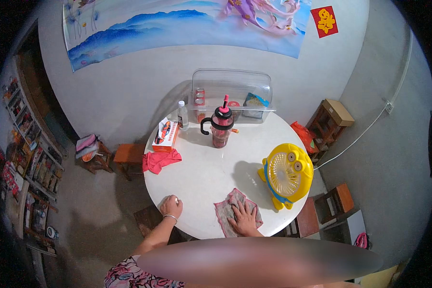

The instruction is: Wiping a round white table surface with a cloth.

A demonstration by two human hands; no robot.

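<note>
On the round white table (197, 168), my right hand (243, 218) lies flat with its fingers spread. Under it is a greyish cleaning cloth (223, 215) with a pink edge, spread out near the front rim. My left hand (171, 206) rests curled at the table's left front edge; a small whitish spot shows at its fingers, too small to name. A yellow and blue toy-shaped fan (287, 175) stands right of the cloth. Beyond both hands is a dark-lidded tumbler (221, 132) with a handle and a pink straw.
A red cloth (161, 161), a white and orange box (166, 135) and a clear bottle (183, 115) occupy the table's left side. Against the wall, a transparent bin (230, 89) holds cans and a blue packet. Wooden stools (129, 156) surround the table.
</note>
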